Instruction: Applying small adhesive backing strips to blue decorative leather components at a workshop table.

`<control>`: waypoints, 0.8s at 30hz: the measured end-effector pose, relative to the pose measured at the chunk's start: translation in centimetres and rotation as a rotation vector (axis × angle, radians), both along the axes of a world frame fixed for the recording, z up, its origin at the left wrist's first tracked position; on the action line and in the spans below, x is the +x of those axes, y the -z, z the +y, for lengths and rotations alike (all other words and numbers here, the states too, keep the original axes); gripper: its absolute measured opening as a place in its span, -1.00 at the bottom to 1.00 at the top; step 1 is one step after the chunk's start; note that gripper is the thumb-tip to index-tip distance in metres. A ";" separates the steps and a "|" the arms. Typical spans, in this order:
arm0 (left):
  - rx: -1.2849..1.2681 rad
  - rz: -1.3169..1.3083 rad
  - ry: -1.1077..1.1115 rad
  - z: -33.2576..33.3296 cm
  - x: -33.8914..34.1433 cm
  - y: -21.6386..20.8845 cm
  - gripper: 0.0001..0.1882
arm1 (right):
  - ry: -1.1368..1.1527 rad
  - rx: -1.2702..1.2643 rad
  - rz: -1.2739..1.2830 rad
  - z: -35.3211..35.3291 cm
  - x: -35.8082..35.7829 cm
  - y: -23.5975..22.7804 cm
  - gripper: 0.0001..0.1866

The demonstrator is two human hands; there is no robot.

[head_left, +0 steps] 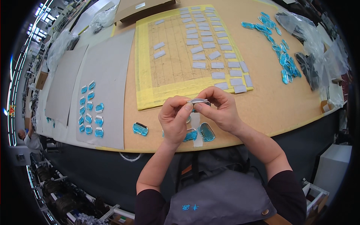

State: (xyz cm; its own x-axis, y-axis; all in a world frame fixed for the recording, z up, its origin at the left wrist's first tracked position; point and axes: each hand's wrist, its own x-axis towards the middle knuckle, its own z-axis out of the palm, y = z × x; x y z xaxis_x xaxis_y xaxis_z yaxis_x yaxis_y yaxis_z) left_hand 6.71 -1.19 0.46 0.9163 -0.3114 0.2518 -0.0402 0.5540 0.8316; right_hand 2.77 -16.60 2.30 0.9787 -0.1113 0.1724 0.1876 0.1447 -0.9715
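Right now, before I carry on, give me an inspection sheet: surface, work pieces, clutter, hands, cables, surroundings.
Surface: tan table, bearing a yellow-bordered board and, left of it, a grey sheet.
Work pieces: grey rectangles on the board, mostly toward its right; blue rounded pieces in columns on the sheet, others in a loose pile at right.
Clutter: clear plastic at far right; cardboard box beyond the board.
Hands: left hand and right hand together pinch a small grey-white piece.
Cables: white loop below the table's front edge; cannot tell whether it is a cable.
Surroundings: another person at far left.
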 end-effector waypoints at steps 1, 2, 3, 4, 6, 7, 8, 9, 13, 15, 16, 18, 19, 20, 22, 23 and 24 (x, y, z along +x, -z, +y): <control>0.025 -0.011 -0.012 0.0 0.0 0.0 -0.88 | 0.003 0.008 -0.002 0.0 0.0 0.1 -0.84; 0.051 -0.023 -0.024 -0.1 -0.1 0.0 -0.88 | 0.006 0.009 -0.002 0.0 0.0 0.1 -0.84; 0.052 -0.023 -0.021 -0.2 -0.2 0.0 -0.88 | 0.010 0.031 -0.001 0.1 0.0 0.2 -0.84; 0.055 -0.011 -0.029 -0.3 -0.3 0.0 -0.88 | 0.014 0.052 0.000 0.1 0.0 0.3 -0.84; 0.059 0.001 -0.036 -0.4 -0.4 -0.1 -0.88 | 0.020 0.075 0.000 0.3 0.0 0.3 -0.85; 0.059 -0.002 -0.033 -0.4 -0.4 -0.1 -0.87 | 0.023 0.097 0.000 0.4 -0.1 0.3 -0.86; 0.060 -0.005 -0.032 -0.4 -0.5 -0.1 -0.87 | 0.024 0.099 0.001 0.4 -0.1 0.4 -0.86; 0.061 -0.004 -0.031 -0.4 -0.5 -0.2 -0.87 | 0.026 0.099 -0.005 0.4 -0.1 0.5 -0.86; 0.062 0.003 -0.027 -0.5 -0.7 -0.3 -0.86 | 0.033 0.103 -0.012 0.5 -0.1 0.4 -0.87; 0.064 0.000 -0.028 -0.6 -0.7 -0.4 -0.86 | 0.030 0.106 -0.011 0.5 -0.1 0.3 -0.88; 0.068 0.000 -0.022 -0.6 -0.7 -0.4 -0.86 | 0.028 0.108 -0.010 0.5 -0.1 0.4 -0.88; 0.073 0.001 -0.015 -0.6 -0.7 -0.5 -0.86 | 0.030 0.107 -0.017 0.5 -0.1 0.4 -0.88; 0.077 -0.004 -0.018 -0.7 -0.7 -0.5 -0.86 | 0.032 0.106 -0.023 0.5 -0.1 0.4 -0.88; 0.080 -0.010 -0.021 -0.7 -0.7 -0.5 -0.86 | 0.033 0.106 -0.023 0.6 -0.1 0.4 -0.88; 0.093 -0.024 -0.022 -0.7 -0.8 -0.5 -0.86 | 0.039 0.116 -0.031 0.6 -0.1 0.3 -0.88; 0.105 -0.040 -0.024 -0.7 -0.8 -0.4 -0.86 | 0.040 0.117 -0.030 0.6 -0.1 0.4 -0.88; 0.106 -0.039 -0.023 -0.7 -0.8 -0.4 -0.86 | 0.039 0.116 -0.033 0.6 -0.1 0.4 -0.89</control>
